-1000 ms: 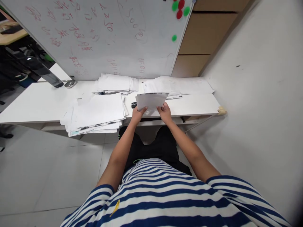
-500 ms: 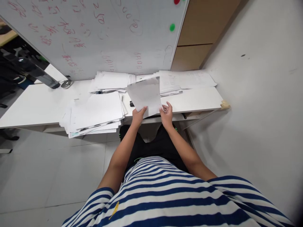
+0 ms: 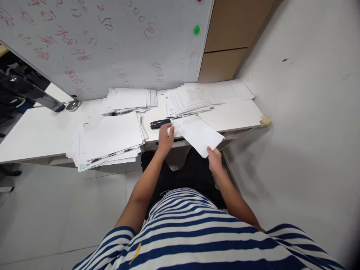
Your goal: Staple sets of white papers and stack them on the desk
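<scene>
A thin set of white paper sheets (image 3: 201,135) slants over the table's front edge. My right hand (image 3: 215,159) pinches its near corner between thumb and fingers. Just left of the paper, a black stapler (image 3: 160,124) lies on the white table. My left hand (image 3: 165,138) is at the stapler's near side, thumb apart from the bent fingers; whether the fingertips touch the stapler is hard to see. To its left, a thick uneven stack of papers (image 3: 112,133) overhangs the front edge.
Behind are another paper stack (image 3: 126,99) and fanned printed sheets (image 3: 188,99). A computer mouse (image 3: 73,105) and a dark bottle (image 3: 47,101) stand at the left of the table (image 3: 36,129). A whiteboard (image 3: 112,48) rises at the back; a wall (image 3: 303,123) bounds the right.
My left hand has let go of the paper and moved beside the stapler. My right hand has carried the sheets right and lowered them, uncovering the stapler. The view has shifted slightly.
</scene>
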`<act>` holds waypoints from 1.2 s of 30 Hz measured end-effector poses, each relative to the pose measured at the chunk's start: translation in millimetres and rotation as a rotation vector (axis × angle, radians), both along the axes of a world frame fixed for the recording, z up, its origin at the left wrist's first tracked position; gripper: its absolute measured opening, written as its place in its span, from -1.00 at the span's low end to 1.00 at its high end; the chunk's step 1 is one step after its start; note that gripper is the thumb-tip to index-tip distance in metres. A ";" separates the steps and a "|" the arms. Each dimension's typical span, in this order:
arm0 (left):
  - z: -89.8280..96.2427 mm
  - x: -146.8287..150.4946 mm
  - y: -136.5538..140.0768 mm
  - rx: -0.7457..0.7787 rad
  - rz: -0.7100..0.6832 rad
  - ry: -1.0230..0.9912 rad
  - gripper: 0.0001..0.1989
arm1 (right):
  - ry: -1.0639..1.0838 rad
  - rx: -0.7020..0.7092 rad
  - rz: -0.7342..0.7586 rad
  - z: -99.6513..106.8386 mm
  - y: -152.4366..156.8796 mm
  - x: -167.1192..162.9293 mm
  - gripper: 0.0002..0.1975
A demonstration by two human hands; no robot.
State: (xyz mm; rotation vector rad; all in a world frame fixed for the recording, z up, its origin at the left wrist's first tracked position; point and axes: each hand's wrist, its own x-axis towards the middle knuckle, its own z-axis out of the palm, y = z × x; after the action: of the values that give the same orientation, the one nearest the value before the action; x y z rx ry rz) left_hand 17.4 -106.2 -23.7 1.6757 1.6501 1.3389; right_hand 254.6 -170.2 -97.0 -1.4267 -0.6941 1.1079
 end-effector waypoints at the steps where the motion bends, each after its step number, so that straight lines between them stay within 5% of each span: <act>1: -1.1 -14.6 7.4 0.040 0.019 0.128 -0.50 | -0.010 -0.014 0.004 -1.2 -3.6 11.3 -0.60; 5: -16.4 -56.3 30.1 0.054 0.086 0.385 -0.39 | 0.018 -0.008 -0.004 2.9 -12.7 34.3 -0.63; 11: -34.9 -65.1 34.7 0.060 0.127 0.405 -0.43 | 0.116 -0.089 -0.007 11.2 -8.0 27.5 -0.64; 36: -29.2 -70.5 24.9 0.044 0.003 0.348 -0.58 | 0.135 -0.073 0.229 34.8 7.0 14.2 -0.46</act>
State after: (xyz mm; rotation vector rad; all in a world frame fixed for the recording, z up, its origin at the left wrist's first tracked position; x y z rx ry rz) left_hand -53.1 -81.3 -52.9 2.0236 1.8191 1.1392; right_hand 268.8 -163.1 -62.2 -1.3427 -0.7396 1.4067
